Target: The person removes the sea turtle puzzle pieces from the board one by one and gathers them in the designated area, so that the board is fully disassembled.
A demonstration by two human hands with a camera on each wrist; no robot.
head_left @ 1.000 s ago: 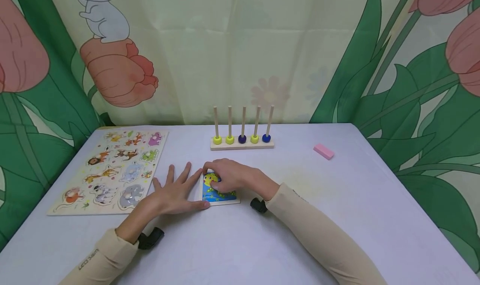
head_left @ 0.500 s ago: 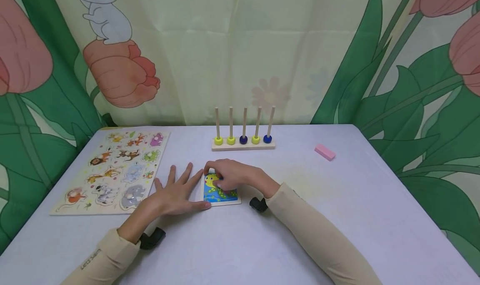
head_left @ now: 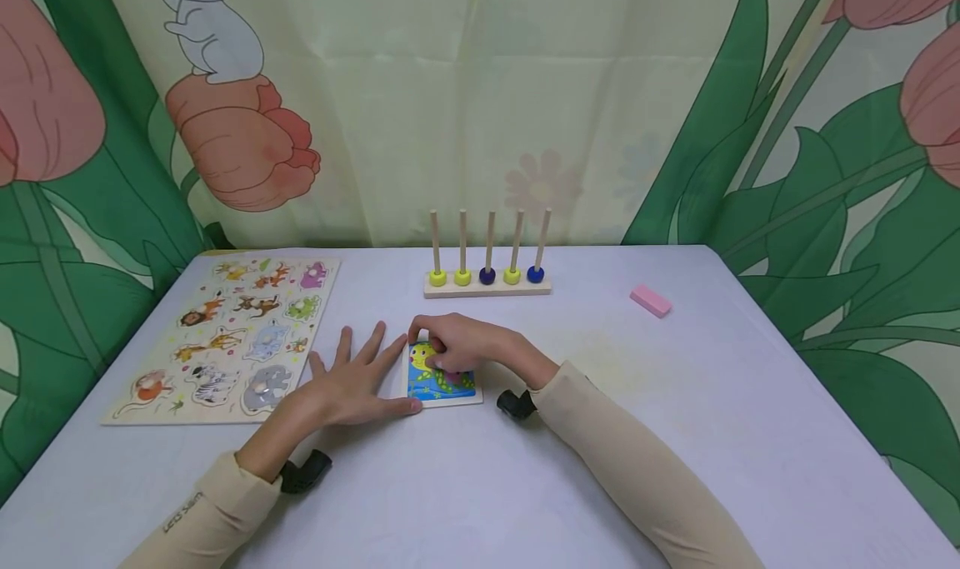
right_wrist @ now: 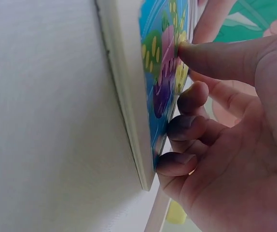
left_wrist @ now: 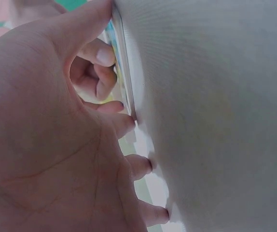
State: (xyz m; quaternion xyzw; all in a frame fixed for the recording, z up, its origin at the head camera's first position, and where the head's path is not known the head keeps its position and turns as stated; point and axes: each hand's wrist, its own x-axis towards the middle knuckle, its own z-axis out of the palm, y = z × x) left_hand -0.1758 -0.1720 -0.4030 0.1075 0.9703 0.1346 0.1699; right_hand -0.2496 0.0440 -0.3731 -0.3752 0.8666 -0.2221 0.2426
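A small jigsaw puzzle (head_left: 442,391) lies in a pale frame at mid-table. Its picture is a yellow-green, pink-spotted creature on blue. My left hand (head_left: 341,390) is palm down with spread fingers; its thumb and index tips touch the frame's left side. Over the puzzle, my right hand (head_left: 457,344) has curled fingers. Its index reaches the far left corner, and the thumb (right_wrist: 211,55) rests on the picture in the right wrist view. Other curled fingertips lie along the puzzle's far side. The right hand covers the puzzle's upper right part.
Left of the puzzle lies a large animal peg board (head_left: 225,340). Behind stands a wooden rack (head_left: 487,290) with several upright pegs and yellow and dark blue beads. A pink block (head_left: 651,301) sits at the right. A printed curtain (head_left: 420,94) hangs behind the table.
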